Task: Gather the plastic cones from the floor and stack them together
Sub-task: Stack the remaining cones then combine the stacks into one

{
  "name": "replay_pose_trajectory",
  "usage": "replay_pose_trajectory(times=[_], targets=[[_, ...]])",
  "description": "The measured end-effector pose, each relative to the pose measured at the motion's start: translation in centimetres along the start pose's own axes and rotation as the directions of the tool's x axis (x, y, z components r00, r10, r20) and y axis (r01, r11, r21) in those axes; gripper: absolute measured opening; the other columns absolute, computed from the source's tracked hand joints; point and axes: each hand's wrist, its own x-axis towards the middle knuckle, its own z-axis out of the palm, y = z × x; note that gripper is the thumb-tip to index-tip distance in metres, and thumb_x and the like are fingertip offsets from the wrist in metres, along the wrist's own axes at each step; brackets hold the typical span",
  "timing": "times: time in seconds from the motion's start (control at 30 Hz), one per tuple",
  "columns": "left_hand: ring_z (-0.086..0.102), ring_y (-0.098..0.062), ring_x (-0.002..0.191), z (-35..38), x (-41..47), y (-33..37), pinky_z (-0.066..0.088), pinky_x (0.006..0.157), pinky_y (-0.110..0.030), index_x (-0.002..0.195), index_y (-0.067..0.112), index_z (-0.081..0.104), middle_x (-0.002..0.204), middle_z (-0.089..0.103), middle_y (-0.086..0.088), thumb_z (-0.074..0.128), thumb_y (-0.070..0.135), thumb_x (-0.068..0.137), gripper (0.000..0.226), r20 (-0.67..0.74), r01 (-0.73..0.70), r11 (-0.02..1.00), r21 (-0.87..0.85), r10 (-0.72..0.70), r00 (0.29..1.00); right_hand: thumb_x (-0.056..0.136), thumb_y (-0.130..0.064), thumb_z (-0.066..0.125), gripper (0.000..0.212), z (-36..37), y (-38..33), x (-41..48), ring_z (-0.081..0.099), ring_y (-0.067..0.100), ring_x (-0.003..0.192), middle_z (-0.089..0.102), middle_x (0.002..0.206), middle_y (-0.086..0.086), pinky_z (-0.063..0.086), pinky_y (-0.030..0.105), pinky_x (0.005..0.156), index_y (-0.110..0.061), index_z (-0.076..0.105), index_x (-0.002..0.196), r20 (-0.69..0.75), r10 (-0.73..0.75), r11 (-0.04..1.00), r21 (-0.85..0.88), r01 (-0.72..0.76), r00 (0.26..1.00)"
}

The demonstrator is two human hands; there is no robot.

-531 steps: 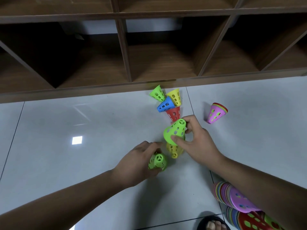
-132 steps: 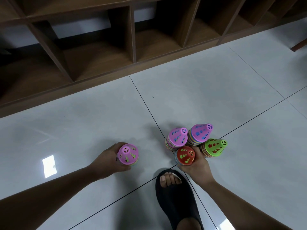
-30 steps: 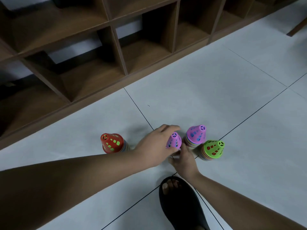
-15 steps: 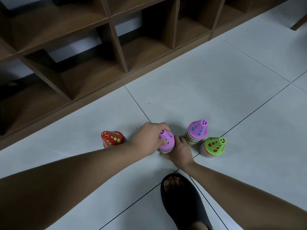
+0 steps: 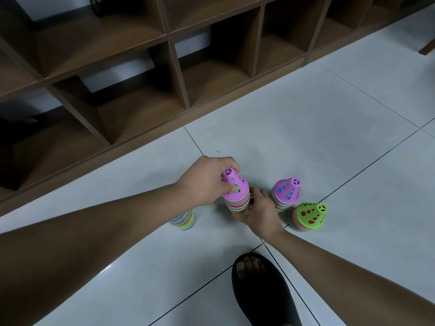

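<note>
Several stacks of perforated plastic cones stand on the white tiled floor. My left hand (image 5: pixel 204 182) grips the pink top of the middle cone stack (image 5: pixel 236 194). My right hand (image 5: pixel 256 211) holds the striped base of that same stack from the near side. To its right stands a second pink-topped stack (image 5: pixel 286 194), and further right a green-topped stack (image 5: pixel 309 216). A fourth stack (image 5: pixel 184 220) stands to the left; my left forearm hides its top.
A brown wooden cubby shelf (image 5: pixel 146 95) runs along the far edge of the floor. A foot in a black slipper (image 5: pixel 261 285) rests on the tiles just below the stacks. A dark wooden leg (image 5: pixel 427 48) shows at the far right.
The middle pink-topped stack has become taller and more upright under both hands. My left forearm now covers the red top of the left stack.
</note>
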Motion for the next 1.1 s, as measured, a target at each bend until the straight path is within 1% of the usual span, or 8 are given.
replay_pose_trajectory(times=[0.1,0.23,0.4,0.53,0.7,0.8,0.93,1.1], targets=[[0.072,-0.015,0.092,-3.8,-1.6,1.4,0.057,0.086,-0.033,0.116,0.033,0.073,0.098,0.077,0.007,0.089,0.028,0.080,0.039,-0.064,-0.028,1.000,0.010,0.029,0.998,0.067,-0.023,0.093,0.046,-1.4,-3.5,1.1,0.056,0.018,0.083,0.051,0.083,-0.022,0.038,0.024,0.068,-0.009,0.066,0.101,0.021,-0.031,0.998,0.060,0.030,0.999],[0.070,0.003,0.098,-9.4,-4.7,2.9,0.055,0.080,-0.014,0.118,0.037,0.072,0.103,0.076,0.021,0.092,0.037,0.081,0.042,-0.183,-0.089,0.996,-0.009,0.085,0.979,0.067,-0.042,0.089,0.047,-2.5,-9.5,2.0,0.061,0.003,0.077,0.057,0.094,-0.013,0.042,0.011,0.067,-0.034,0.059,0.102,0.064,-0.084,0.984,0.163,0.073,0.994],[0.072,0.002,0.102,-14.1,-9.1,3.4,0.061,0.083,-0.024,0.117,0.037,0.073,0.104,0.077,0.022,0.090,0.046,0.080,0.042,-0.310,-0.116,0.991,-0.064,0.090,0.947,0.068,-0.034,0.093,0.047,-2.8,-16.1,2.1,0.062,-0.004,0.079,0.061,0.094,-0.008,0.041,0.005,0.066,-0.036,0.055,0.096,0.097,-0.176,0.965,0.214,0.152,0.980],[0.073,0.000,0.101,-15.6,-11.4,2.1,0.062,0.089,-0.030,0.117,0.036,0.074,0.105,0.077,0.021,0.092,0.042,0.080,0.042,-0.366,-0.097,0.990,-0.098,0.055,0.929,0.066,-0.041,0.091,0.045,-1.7,-18.7,1.6,0.063,0.003,0.081,0.063,0.096,-0.009,0.046,0.011,0.069,-0.037,0.058,0.097,0.168,-0.235,0.952,0.238,0.192,0.957],[0.072,-0.004,0.102,-15.0,-13.7,-0.6,0.056,0.074,-0.016,0.116,0.036,0.074,0.109,0.077,0.019,0.088,0.048,0.079,0.041,-0.389,-0.055,0.997,-0.054,0.030,0.921,0.068,-0.035,0.089,0.046,-0.2,-18.9,0.7,0.058,-0.003,0.085,0.057,0.094,-0.016,0.042,0.007,0.072,-0.047,0.050,0.089,0.233,-0.277,0.950,0.214,0.228,0.932],[0.071,-0.005,0.105,-13.7,-14.3,-2.6,0.056,0.074,-0.019,0.112,0.036,0.074,0.106,0.076,0.020,0.090,0.045,0.080,0.037,-0.363,-0.010,0.999,-0.051,-0.009,0.932,0.072,-0.035,0.088,0.039,0.9,-18.2,0.2,0.057,-0.001,0.089,0.059,0.096,-0.009,0.041,0.011,0.076,-0.031,0.063,0.101,0.284,-0.292,0.952,0.180,0.248,0.913],[0.068,0.009,0.078,-11.2,-14.7,-4.2,0.051,0.066,-0.016,0.111,0.037,0.072,0.101,0.074,0.021,0.091,0.038,0.082,0.034,-0.324,0.056,0.994,-0.098,-0.086,0.942,0.073,-0.040,0.085,0.054,2.5,-16.1,-0.1,0.058,0.022,0.108,0.059,0.110,-0.004,0.048,0.029,0.090,-0.022,0.065,0.120,0.357,-0.280,0.960,0.120,0.253,0.891],[0.066,0.001,0.105,-11.8,-14.2,-4.3,0.056,0.077,-0.022,0.113,0.038,0.066,0.106,0.073,0.021,0.088,0.046,0.082,0.039,-0.269,0.051,0.999,-0.002,-0.050,0.962,0.075,-0.055,0.076,0.073,2.4,-15.6,-0.7,0.047,0.018,0.129,0.045,0.146,-0.005,0.042,0.031,0.107,-0.022,0.060,0.138,0.258,-0.330,0.941,0.018,0.337,0.908]])
